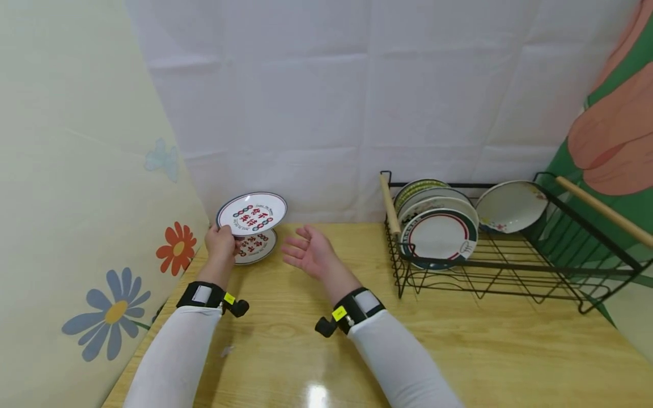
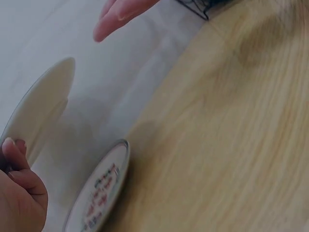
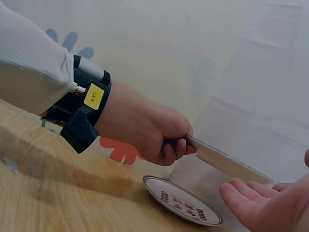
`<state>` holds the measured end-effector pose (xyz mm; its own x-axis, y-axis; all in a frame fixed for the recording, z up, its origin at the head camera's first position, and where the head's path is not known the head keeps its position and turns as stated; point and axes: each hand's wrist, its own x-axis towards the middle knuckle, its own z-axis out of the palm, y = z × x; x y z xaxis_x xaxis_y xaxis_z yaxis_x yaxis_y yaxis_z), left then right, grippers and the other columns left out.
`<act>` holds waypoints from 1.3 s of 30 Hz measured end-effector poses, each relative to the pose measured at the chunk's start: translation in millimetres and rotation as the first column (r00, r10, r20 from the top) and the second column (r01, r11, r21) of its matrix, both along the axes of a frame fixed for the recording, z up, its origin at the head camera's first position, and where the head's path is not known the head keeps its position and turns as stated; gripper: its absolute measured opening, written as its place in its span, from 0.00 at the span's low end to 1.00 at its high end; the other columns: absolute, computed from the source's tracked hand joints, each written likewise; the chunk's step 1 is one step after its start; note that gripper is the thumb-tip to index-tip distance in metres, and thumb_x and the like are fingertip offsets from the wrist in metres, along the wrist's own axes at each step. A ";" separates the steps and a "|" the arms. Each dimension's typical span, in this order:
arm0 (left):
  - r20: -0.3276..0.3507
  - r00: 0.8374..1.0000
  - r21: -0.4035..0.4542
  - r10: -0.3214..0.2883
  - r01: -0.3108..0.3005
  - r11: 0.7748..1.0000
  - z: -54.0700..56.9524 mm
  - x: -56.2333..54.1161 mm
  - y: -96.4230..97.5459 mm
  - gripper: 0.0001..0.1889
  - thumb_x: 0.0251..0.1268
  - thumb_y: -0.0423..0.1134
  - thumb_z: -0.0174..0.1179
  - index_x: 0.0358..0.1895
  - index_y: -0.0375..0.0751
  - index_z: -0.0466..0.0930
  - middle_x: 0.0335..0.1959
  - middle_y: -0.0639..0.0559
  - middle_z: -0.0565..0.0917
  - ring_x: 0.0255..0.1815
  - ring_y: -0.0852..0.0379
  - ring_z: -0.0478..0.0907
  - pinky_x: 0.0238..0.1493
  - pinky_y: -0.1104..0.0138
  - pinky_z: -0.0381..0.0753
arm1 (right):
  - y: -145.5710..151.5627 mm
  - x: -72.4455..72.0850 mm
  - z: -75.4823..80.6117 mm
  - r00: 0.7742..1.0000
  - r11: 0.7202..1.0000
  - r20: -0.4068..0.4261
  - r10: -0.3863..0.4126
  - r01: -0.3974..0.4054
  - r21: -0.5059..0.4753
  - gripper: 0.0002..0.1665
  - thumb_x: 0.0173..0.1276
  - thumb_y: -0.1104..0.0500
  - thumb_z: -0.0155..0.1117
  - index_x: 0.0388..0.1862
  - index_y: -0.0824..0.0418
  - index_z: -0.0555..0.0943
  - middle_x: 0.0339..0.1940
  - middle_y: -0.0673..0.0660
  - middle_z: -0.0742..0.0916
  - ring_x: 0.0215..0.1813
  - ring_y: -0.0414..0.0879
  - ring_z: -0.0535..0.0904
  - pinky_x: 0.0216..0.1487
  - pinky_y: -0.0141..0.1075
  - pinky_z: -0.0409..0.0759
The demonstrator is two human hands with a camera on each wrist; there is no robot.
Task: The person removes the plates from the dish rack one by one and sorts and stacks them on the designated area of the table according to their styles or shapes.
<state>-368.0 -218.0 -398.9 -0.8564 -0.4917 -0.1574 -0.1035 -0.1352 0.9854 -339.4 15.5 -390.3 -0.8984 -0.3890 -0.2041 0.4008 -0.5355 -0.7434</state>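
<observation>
My left hand (image 1: 221, 245) grips the near left edge of a white plate (image 1: 252, 212) with a dark rim and red characters, lifted and tilted above the table. Below it, a second plate (image 1: 257, 247) of the same pattern lies at the back left of the table; the raised plate partly covers it in the head view. To the right, my right hand (image 1: 312, 252) is held palm up with its fingers extended, holding nothing. In the right wrist view its fingers (image 3: 246, 193) are close to the raised plate (image 3: 231, 164); contact cannot be told there.
A black wire dish rack (image 1: 479, 263) with wooden handles stands at the right of the wooden table (image 1: 285, 351). Several plates (image 1: 439, 235) stand upright in its left part, and a white bowl (image 1: 512, 207) leans at its back. White cloth hangs behind.
</observation>
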 end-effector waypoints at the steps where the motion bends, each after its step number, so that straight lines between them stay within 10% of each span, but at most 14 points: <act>1: 0.017 1.000 0.001 0.003 -0.003 1.000 -3.6 -0.2 -3.0 0.23 0.83 0.44 0.40 0.75 0.51 0.68 0.38 0.52 0.80 0.17 0.65 0.72 0.20 0.74 0.71 | -2.6 0.9 -3.7 1.000 1.000 0.006 0.004 -0.004 0.001 0.38 0.85 0.45 0.39 0.84 0.62 0.52 0.80 0.73 0.65 0.80 0.69 0.63 0.79 0.60 0.64; 18: 0.238 0.965 0.052 -0.114 0.105 0.993 -33.5 -0.8 -17.3 0.24 0.85 0.50 0.42 0.76 0.46 0.62 0.27 0.57 0.84 0.20 0.65 0.81 0.21 0.72 0.68 | -21.3 18.2 -42.4 0.997 0.996 0.073 0.024 -0.030 0.085 0.35 0.84 0.50 0.39 0.83 0.64 0.53 0.77 0.74 0.69 0.76 0.70 0.69 0.75 0.61 0.70; 39: 0.249 0.968 -0.091 0.027 -0.005 0.996 -54.3 -4.4 -29.7 0.24 0.81 0.40 0.41 0.74 0.39 0.65 0.47 0.46 0.77 0.20 0.62 0.75 0.22 0.72 0.74 | -29.0 35.5 -55.6 0.996 0.995 0.079 0.041 -0.048 0.093 0.35 0.84 0.51 0.42 0.82 0.65 0.56 0.75 0.75 0.71 0.74 0.71 0.72 0.72 0.61 0.73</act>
